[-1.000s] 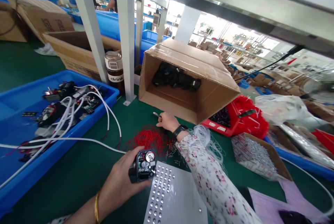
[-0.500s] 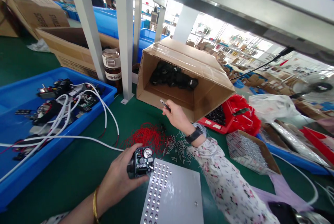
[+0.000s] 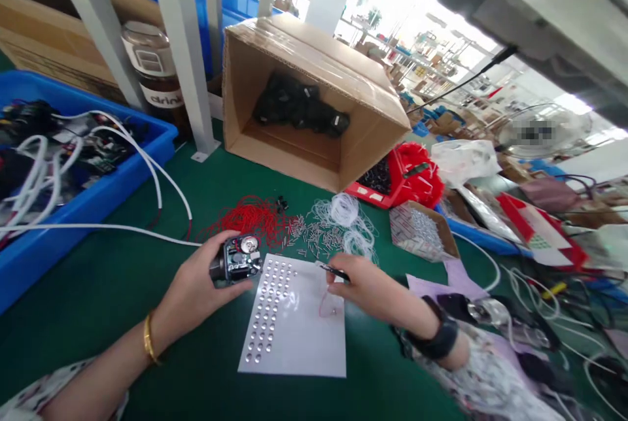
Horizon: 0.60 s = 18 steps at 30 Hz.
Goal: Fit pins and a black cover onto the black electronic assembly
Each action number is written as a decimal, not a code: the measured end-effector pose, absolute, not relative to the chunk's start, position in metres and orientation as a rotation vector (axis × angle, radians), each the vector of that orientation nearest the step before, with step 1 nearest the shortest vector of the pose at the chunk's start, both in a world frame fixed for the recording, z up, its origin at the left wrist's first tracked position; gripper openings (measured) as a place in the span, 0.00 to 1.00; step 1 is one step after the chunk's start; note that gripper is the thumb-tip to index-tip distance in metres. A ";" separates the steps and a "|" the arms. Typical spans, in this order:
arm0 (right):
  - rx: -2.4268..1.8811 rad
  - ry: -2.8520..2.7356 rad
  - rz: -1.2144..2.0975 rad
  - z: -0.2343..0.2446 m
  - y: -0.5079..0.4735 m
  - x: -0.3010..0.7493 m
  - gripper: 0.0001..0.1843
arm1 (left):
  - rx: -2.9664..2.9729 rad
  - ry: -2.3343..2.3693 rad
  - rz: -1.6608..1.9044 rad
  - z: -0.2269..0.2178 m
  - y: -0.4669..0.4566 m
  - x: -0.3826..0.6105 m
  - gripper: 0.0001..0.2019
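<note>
My left hand (image 3: 189,287) is wrapped round a black housing with an exposed circuit board (image 3: 238,259), tilted so the board and a round silver part face up. Over the right side of the pale flat plate (image 3: 307,342), my right hand (image 3: 370,287) pinches a slim black tool with a light tip (image 3: 334,270); its exact kind is unclear. A thin red wire (image 3: 321,303) hangs below these fingers. Rows of small shiny round pieces (image 3: 265,306) sit on the plate's left half. Red wires (image 3: 255,218) and small metal pins (image 3: 321,236) lie beyond the plate.
An open cardboard box (image 3: 294,166) with black parts lies on its side at the back. Blue tray (image 3: 98,208) with boards and white cables stands left, near a drink bottle (image 3: 159,74). Coiled clear tubing (image 3: 346,212), a red bin (image 3: 383,197) and a screw box (image 3: 417,238) are right.
My right hand has come back from in front of the cardboard box to above the plate, still pinching the black tool. A red wire now shows beneath it. The view has shifted right.
</note>
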State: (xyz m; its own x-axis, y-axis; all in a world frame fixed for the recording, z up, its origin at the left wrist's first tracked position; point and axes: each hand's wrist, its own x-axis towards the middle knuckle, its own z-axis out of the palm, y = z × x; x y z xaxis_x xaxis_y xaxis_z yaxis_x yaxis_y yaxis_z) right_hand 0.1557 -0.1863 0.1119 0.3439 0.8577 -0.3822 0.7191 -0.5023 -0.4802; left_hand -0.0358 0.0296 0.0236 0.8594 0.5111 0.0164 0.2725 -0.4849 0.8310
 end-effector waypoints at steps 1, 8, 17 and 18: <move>-2.450 -1.339 0.777 0.096 -0.196 0.153 0.05 | 2.074 0.583 0.315 0.024 0.030 -0.036 0.32; -2.592 -0.944 0.533 0.047 -0.226 0.144 0.05 | 1.800 0.541 0.251 0.032 0.035 -0.034 0.36; -2.610 -1.194 0.547 0.027 -0.207 0.137 0.05 | 1.862 0.242 0.221 0.065 -0.010 -0.006 0.34; -2.600 -1.207 0.528 0.029 -0.208 0.138 0.05 | 1.837 0.241 0.215 0.062 -0.014 -0.005 0.34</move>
State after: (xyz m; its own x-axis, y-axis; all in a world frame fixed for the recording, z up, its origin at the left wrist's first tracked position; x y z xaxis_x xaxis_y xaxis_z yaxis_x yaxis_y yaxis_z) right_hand 0.1381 -0.2079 0.0292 0.5969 0.7699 -0.2259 0.6884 -0.6360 -0.3486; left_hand -0.0054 -0.0137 0.0622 0.9613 0.2747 0.0227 0.0540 -0.2683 0.9618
